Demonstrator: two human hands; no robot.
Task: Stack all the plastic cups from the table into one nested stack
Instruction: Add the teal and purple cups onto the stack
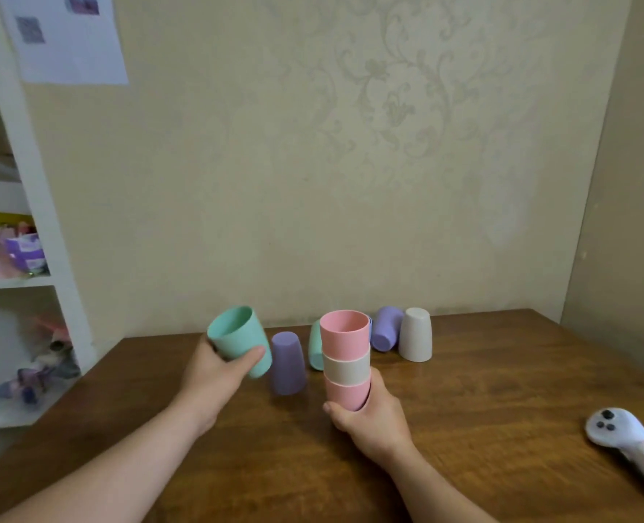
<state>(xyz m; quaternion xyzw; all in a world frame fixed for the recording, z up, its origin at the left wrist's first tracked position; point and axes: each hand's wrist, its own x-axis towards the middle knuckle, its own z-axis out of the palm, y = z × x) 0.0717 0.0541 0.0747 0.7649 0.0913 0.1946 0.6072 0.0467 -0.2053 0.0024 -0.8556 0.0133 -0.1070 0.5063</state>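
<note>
While the right hand point(369, 417) grips the stack point(346, 358) at its base, the left hand point(218, 371), clamping the green cup point(239, 339) left of it, should probably level it before nesting.

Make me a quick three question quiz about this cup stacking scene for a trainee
1. True or false: the right hand holds a stack with a pink cup on top.
2. What colour is the cup in the left hand?
3. The white cup by the wall stands: A upright, B upside down, C on its side.

Key: 1 true. 2 green. 3 B.
</note>
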